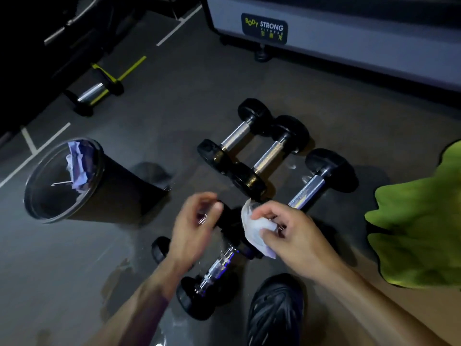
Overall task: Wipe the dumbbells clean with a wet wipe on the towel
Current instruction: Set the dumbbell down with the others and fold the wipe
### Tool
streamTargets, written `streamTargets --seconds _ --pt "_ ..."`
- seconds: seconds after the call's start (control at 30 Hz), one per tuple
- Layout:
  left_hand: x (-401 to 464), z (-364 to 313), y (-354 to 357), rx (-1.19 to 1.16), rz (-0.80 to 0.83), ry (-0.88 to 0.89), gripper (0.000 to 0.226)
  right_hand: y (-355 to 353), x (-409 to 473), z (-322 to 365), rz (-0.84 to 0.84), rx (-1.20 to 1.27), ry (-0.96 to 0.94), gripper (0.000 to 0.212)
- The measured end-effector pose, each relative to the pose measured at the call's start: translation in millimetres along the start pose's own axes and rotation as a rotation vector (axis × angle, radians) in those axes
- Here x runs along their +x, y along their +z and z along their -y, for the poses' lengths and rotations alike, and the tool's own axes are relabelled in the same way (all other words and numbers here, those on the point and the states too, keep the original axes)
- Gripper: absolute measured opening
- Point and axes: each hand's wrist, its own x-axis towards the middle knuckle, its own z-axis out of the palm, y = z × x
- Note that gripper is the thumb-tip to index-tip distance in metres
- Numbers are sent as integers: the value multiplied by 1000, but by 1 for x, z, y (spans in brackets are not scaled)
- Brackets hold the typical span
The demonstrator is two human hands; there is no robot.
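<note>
Item, right hand (pixel 291 233): fingers and thumb curled, pinching a crumpled white wet wipe (pixel 257 231) held above the floor, just over the dark end of a dumbbell.

Item, left hand (pixel 194 226): blurred, fingers loosely curled; a small shiny part shows at its fingers, but whether it grips anything cannot be told.

Item, near dumbbell with black round ends and a ridged chrome handle (pixel 219 268): lies on the grey floor (pixel 174 101) directly below both hands, angled from lower left to upper right.

Item, two dumbbells with black ends and chrome handles (pixel 252 148): side by side beyond the hands, ends touching.

Item, further black-and-chrome dumbbell (pixel 316 181): to the right of that pair, its near end hidden behind the right hand.

Item, bright green towel (pixel 419 226): crumpled on the floor at the right edge, well apart from the dumbbells; none rests on it.

Item, black round waste bin (pixel 82 181): at left, with pale crumpled wipes inside.

Item, black perforated shoe (pixel 274 310): bottom centre, beside the near dumbbell.

Item, grey machine base with a "BODY STRONG" label (pixel 264 28): top right.
</note>
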Motion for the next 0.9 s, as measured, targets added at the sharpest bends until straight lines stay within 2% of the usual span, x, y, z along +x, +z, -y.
streamTargets --seconds 0.07,0.13,0.27,0.37,0.43,0.5,0.57,0.67,0.83,0.9 --pt "-10 -41 12 -330 283 -56 42 0 -3 6 7 28 -11 42" --pt "-18 -54 17 -445 390 -47 42 -2 -8 8 -21 21 -22 46" --pt "-39 -51 14 -441 214 17 12 -1 -20 5 -153 67 27 32" --pt "-59 -55 15 -294 49 49 19 8 -27 7 -290 65 49 24" --pt "-72 -57 14 -197 -26 76 21 17 -30 14 -299 239 71 21" --pt "-83 -58 12 -185 -58 96 19 25 -33 25 -269 468 113 10" --pt "-91 -56 9 -208 -58 129 18 30 -33 36 -228 586 137 1" --pt "-95 -48 -2 -257 -65 105 27 39 -32 45 -105 712 150 23" --pt "-86 -37 -30 -305 -151 -23 20 52 -20 51 118 806 221 54" --pt "-78 -41 -45 -322 -180 -8 22 54 -11 60 215 824 196 63"
